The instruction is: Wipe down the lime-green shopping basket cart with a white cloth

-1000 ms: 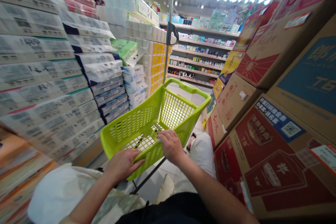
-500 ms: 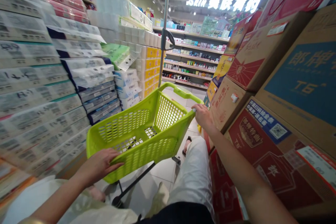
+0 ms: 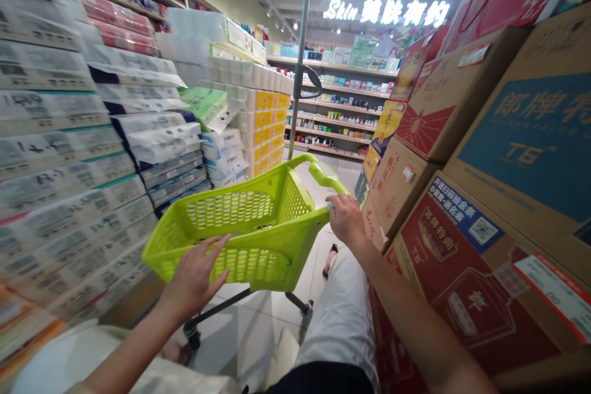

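Observation:
A lime-green plastic shopping cart (image 3: 258, 268) with latticed sides stands at an angle across the floor in front of me. My right hand (image 3: 346, 218) is closed round the near end of its green handle (image 3: 323, 175). On the near side rim, my left hand (image 3: 198, 271) rests with its fingers over the edge and the thumb apart, outside the basket. A tall metal pole (image 3: 302, 31) with a dark loop rises behind the handle. Dark legs with castors (image 3: 305, 308) show beneath the basket. Its bottom is mostly hidden by the near wall.
Tall stacks of packaged tissue (image 3: 60, 154) line the left. Printed cartons (image 3: 508, 154) are piled close on the right. Shelves of small products (image 3: 341, 98) stand at the back beneath a lit sign (image 3: 388, 10). My white trouser leg (image 3: 339, 314) is beside the cart on the tiled floor.
The cart has turned and tipped, its handle end shifting slightly left and its near side rising. My right hand moved left and down with it; my left hand slid along the rim, fingers spreading.

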### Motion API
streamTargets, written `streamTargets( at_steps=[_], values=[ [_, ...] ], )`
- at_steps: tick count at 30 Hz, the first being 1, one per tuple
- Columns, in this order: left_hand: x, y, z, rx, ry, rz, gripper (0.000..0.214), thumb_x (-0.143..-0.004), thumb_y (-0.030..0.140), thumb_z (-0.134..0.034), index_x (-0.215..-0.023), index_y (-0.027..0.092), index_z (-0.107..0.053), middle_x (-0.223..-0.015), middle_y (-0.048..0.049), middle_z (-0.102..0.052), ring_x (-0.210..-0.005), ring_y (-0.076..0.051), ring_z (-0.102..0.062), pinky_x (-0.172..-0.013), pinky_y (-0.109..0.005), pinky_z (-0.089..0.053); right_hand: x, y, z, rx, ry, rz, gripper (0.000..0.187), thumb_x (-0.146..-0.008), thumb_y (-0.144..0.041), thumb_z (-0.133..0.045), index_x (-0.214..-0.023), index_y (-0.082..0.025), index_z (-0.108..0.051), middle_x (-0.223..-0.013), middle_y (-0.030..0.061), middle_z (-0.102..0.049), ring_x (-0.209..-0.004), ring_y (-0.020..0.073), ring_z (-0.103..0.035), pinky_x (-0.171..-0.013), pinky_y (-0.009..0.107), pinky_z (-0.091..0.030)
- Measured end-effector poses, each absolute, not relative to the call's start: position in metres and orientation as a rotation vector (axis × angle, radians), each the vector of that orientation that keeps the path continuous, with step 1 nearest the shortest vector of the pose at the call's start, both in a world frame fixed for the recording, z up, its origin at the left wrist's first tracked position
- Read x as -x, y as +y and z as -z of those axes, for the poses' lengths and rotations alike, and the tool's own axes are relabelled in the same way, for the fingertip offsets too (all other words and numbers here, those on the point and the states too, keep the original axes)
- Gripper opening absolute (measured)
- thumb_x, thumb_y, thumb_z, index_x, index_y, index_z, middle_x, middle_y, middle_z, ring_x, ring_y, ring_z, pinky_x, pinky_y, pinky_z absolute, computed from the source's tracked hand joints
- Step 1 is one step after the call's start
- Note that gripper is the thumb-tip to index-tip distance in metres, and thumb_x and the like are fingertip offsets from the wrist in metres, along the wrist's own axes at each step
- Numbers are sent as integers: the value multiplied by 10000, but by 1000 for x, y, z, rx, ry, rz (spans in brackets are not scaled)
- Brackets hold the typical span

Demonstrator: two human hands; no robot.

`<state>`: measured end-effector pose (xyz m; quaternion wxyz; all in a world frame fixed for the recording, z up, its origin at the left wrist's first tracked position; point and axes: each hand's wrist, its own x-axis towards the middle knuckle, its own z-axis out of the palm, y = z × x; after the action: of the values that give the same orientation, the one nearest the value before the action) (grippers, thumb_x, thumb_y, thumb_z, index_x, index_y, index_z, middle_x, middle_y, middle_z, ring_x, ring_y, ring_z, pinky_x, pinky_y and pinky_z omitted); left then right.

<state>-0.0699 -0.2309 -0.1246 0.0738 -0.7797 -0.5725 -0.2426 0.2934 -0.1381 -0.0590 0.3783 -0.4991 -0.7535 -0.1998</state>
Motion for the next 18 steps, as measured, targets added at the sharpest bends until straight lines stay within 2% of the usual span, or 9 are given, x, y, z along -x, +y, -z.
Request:
streamTargets(
  at_steps=[4,8,11,15,18],
  values=[
    [2,-222,93,2500,-1557,995,596,-856,317,-526,-1426,205,-389,-1348,-142,-515,-1248,-288,-496,-1066,-472,-406,-272,-159,61,1201,-1943,506,274,-804,-73,-482,-968,-196,-663,-885,72,-632,-883,239,-522,-856,357,-381],
    [-51,-201,74,2572,-1449,1122,652,-826,303,-573,-1433,182,-369,-1382,-159,-492,-1297,-305,-455,-1095,-501,-373,-246,-181,63,1115,-1987,463,284,-819,-78,-482,-1010,-201,-652,-908,73,-612,-918,240,-517,-891,364,-383],
    [-71,-191,77,2591,-1409,1161,614,-791,286,-607,-1367,155,-441,-1320,-167,-549,-1240,-314,-503,-1065,-510,-392,-230,-197,63,1032,-2010,443,284,-862,-93,-467,-1049,-216,-642,-943,69,-624,-932,228,-526,-932,370,-383],
    [-69,-195,84,2573,-1462,1171,462,-823,290,-604,-1264,177,-523,-1194,-126,-639,-1120,-287,-570,-1019,-482,-418,-234,-206,63,900,-2041,372,307,-896,-109,-443,-1097,-244,-631,-1000,51,-660,-969,204,-567,-1023,389,-358],
    [-60,-200,84,2612,-1484,1147,478,-816,282,-647,-1267,184,-523,-1214,-114,-640,-1132,-284,-563,-1010,-457,-422,-250,-201,65,912,-1829,265,319,-876,-88,-399,-1049,-209,-638,-988,74,-663,-975,217,-589,-965,397,-432]
  ],
)
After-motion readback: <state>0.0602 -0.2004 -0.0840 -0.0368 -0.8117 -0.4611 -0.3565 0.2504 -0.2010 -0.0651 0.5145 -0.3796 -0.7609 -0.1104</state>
